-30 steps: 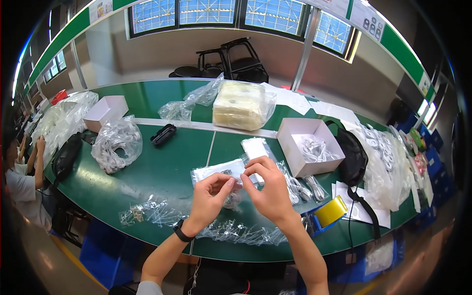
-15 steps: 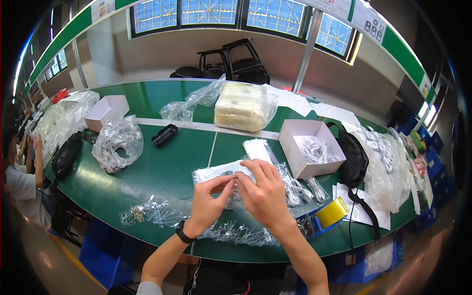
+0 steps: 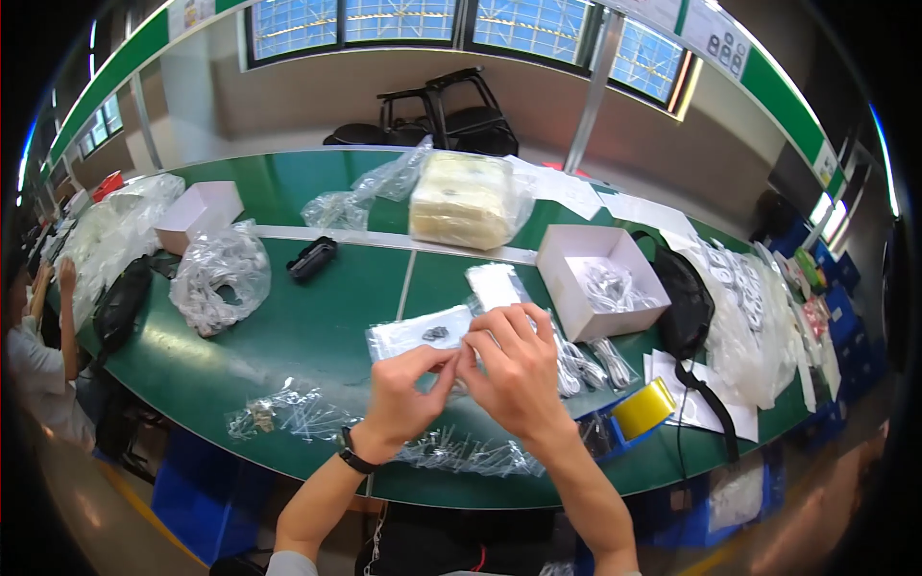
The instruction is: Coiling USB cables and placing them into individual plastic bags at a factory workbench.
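Note:
My left hand [image 3: 413, 396], with a black band on its wrist, and my right hand [image 3: 516, 376] meet over the near middle of the table. Thumbs and fingertips of both are pinched together; what they hold is too small and hidden to make out. Just beyond them lies a white flat packet in a clear bag [image 3: 408, 332], with a small dark grey piece [image 3: 435, 333] on top. Several coiled white cables [image 3: 574, 370] rest beyond my right hand. Closer to me, clear plastic bags with thin metal sticks [image 3: 471, 455] spread along the table edge.
A white box of white cables [image 3: 615, 288] stands at right, near a black bag [image 3: 684, 302] and a yellow tape roll [image 3: 645, 410]. Farther back sit a plastic-wrapped cream stack [image 3: 463, 200] and a black case [image 3: 312, 259]. Another person [image 3: 48, 355] works at far left.
My hands stay pinched together with small finger shifts, the right fingers now more curled. The dark grey piece on the packet shows more plainly. The whole view has shifted slightly.

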`<state>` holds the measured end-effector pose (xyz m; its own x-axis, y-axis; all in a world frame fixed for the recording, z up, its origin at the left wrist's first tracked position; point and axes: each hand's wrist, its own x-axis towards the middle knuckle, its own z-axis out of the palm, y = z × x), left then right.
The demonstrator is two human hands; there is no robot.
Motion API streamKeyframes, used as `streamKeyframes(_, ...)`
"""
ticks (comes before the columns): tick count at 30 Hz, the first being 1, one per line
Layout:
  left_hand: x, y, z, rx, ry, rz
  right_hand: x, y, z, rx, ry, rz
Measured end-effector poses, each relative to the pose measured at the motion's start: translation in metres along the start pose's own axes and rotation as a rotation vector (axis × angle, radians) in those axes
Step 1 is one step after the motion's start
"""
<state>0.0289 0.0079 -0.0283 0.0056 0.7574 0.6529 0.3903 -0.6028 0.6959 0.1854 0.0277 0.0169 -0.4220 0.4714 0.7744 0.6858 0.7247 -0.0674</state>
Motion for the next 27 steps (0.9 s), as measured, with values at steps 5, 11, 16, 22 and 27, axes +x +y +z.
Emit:
streamKeyframes(5,-0.005,-0.001,-0.004,0.046,-0.008,0.04,-0.001,0.014,-0.005,0.032,0.158,0.189)
streamKeyframes(11,-0.002,0.006,-0.006,-0.175,0.011,-0.095,-0.032,0.037,-0.06,0.814,0.436,0.821)
streamKeyframes(16,-0.003,0.006,-0.01,-0.215,0.064,-0.159,-0.08,0.015,-0.09,0.505,0.2,0.826)
streamKeyframes(22,-0.003,0.006,-0.013,-0.198,0.083,-0.127,-0.122,0.015,-0.113,0.116,0.082,0.768)
streamKeyframes(27,-0.002,0.007,-0.012,-0.145,0.058,-0.072,-0.144,0.013,-0.119,-0.073,0.072,0.566)
